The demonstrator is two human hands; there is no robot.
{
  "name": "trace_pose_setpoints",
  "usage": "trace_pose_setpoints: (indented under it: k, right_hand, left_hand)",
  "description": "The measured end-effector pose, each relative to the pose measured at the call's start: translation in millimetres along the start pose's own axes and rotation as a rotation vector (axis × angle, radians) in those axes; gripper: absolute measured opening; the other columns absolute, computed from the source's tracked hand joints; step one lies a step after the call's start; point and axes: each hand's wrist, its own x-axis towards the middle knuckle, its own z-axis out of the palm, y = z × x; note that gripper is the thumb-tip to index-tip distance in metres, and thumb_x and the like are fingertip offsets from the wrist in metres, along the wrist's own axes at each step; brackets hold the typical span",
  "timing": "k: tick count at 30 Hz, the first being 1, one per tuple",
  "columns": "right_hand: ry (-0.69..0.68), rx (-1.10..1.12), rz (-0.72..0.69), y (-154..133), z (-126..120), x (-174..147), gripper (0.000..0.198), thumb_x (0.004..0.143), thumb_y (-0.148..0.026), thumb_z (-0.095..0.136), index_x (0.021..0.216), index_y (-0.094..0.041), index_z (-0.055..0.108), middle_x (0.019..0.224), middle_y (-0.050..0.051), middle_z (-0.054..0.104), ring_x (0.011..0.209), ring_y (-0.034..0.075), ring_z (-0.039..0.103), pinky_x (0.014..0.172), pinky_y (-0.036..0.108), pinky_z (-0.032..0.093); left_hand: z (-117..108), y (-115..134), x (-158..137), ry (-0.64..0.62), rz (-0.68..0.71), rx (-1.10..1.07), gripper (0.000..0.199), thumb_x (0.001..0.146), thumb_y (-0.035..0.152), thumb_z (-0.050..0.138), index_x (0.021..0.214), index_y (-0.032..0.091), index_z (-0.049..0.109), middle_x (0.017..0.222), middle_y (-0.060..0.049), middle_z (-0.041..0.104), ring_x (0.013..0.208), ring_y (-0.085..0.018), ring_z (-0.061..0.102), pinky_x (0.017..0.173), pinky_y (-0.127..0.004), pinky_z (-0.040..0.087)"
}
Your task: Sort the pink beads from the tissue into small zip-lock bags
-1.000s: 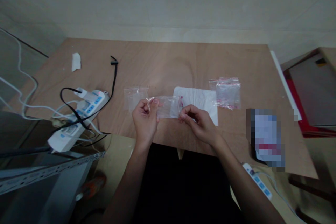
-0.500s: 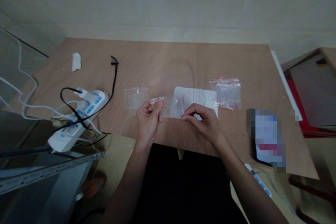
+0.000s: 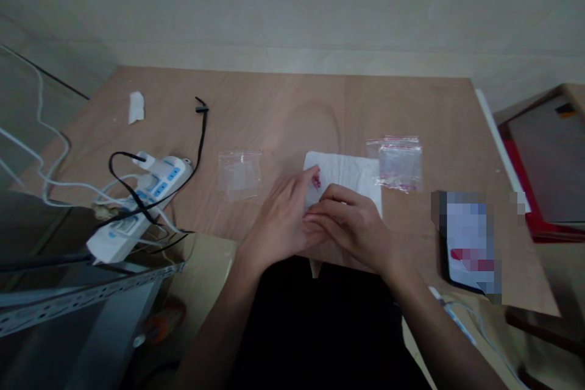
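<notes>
My left hand (image 3: 286, 213) and my right hand (image 3: 354, 222) meet over the front of the table, closed around a small clear zip bag. Most of the bag is hidden by the fingers. Its crumpled reddish strip (image 3: 316, 180) shows beside my left thumb. The right thumb and forefinger pinch together against the left fingers. Behind the hands lies a white sheet (image 3: 347, 166), partly covered by them. To the left are flat clear zip bags (image 3: 240, 175); on the right, past the sheet, sits a pile of red-striped zip bags (image 3: 400, 164).
A white power strip (image 3: 167, 180) with tangled cables covers the table's left edge. A black cable (image 3: 201, 134) lies near it, and a white scrap (image 3: 136, 108) farther back. At the right front rests a phone (image 3: 468, 237), its screen blurred out.
My left hand has moved right and turned, joining my right hand, which stays nearly in place. The clear bag stretched between them is now mostly covered. The view shifted slightly.
</notes>
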Motion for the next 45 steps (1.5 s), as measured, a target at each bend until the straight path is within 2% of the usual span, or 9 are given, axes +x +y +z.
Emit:
trace_pose_setpoints:
  k: [3,8,11,13,15,18,22,28,45]
  right_hand:
    - [0.018,-0.016,-0.031,-7,5,-2,0.022,0.097,-0.026,0.050,0.088,-0.019,0.069,0.081,0.005,0.062,0.078,0.015,0.060,0.069,0.028,0.052]
    - [0.001,-0.066,-0.064,-12,9,-4,0.024,0.097,-0.025,0.050,0.084,-0.017,0.069,0.078,0.007,0.062,0.076,0.017,0.059,0.067,0.029,0.052]
    - [0.024,-0.011,-0.045,-4,6,-5,0.021,0.096,-0.025,0.051,0.096,-0.020,0.071,0.086,0.007,0.066,0.082,0.018,0.062,0.071,0.031,0.053]
    - [0.096,0.018,0.056,10,4,-3,0.019,0.096,-0.024,0.052,0.102,-0.021,0.070,0.092,0.007,0.068,0.086,0.017,0.064,0.073,0.031,0.054]
    - [0.129,-0.016,0.194,31,5,-1,0.015,0.093,-0.021,0.057,0.101,-0.020,0.070,0.094,0.008,0.068,0.085,0.017,0.065,0.073,0.031,0.054]
    - [0.038,-0.104,0.328,62,14,5,0.015,0.082,-0.019,0.070,0.097,-0.017,0.071,0.096,0.009,0.068,0.080,0.018,0.065,0.071,0.032,0.054]
    - [-0.062,-0.185,0.358,81,29,12,0.020,0.079,-0.016,0.073,0.099,-0.016,0.070,0.097,0.010,0.067,0.079,0.017,0.064,0.072,0.033,0.053]
    - [-0.091,-0.232,0.349,81,29,17,0.011,0.085,-0.014,0.063,0.093,-0.016,0.072,0.093,0.010,0.069,0.082,0.019,0.064,0.076,0.034,0.051]
    - [-0.244,-0.486,0.376,69,22,28,0.021,0.092,-0.010,0.050,0.089,-0.010,0.071,0.092,0.017,0.067,0.080,0.023,0.062,0.070,0.034,0.045]
  left_hand:
    - [11,-3,4,0.085,-0.058,-0.097,0.055,0.071,0.018,0.071,0.119,0.023,0.044,0.112,-0.009,0.062,0.106,-0.025,0.063,0.092,-0.042,0.052]
    - [13,-11,-4,0.108,-0.151,-0.135,0.055,0.066,0.013,0.072,0.113,0.021,0.046,0.105,-0.008,0.062,0.095,-0.023,0.063,0.084,-0.039,0.053]
    - [10,-14,-8,0.126,-0.176,-0.112,0.039,0.070,0.018,0.074,0.101,0.022,0.050,0.096,-0.005,0.064,0.088,-0.021,0.063,0.079,-0.036,0.053]
    - [8,-16,-9,0.170,-0.182,-0.072,0.031,0.074,0.027,0.075,0.093,0.021,0.051,0.088,-0.003,0.063,0.083,-0.019,0.064,0.076,-0.034,0.053]
    - [7,-18,-10,0.214,-0.182,-0.024,0.032,0.075,0.034,0.077,0.090,0.021,0.052,0.085,-0.002,0.063,0.080,-0.018,0.064,0.074,-0.032,0.052]
    - [7,-20,-11,0.232,-0.174,0.013,0.032,0.075,0.033,0.078,0.089,0.021,0.052,0.085,-0.001,0.064,0.079,-0.018,0.064,0.073,-0.031,0.052]
    - [7,-22,-13,0.201,-0.170,0.005,0.030,0.076,0.034,0.077,0.090,0.021,0.053,0.085,-0.001,0.065,0.080,-0.018,0.064,0.073,-0.032,0.051]
    - [5,-26,-16,0.171,-0.163,-0.014,0.027,0.079,0.035,0.074,0.091,0.021,0.055,0.088,-0.002,0.066,0.083,-0.020,0.065,0.076,-0.034,0.052]
    - [5,-26,-12,0.137,-0.154,-0.038,0.026,0.079,0.034,0.074,0.092,0.020,0.057,0.089,-0.004,0.067,0.085,-0.020,0.065,0.077,-0.035,0.052]
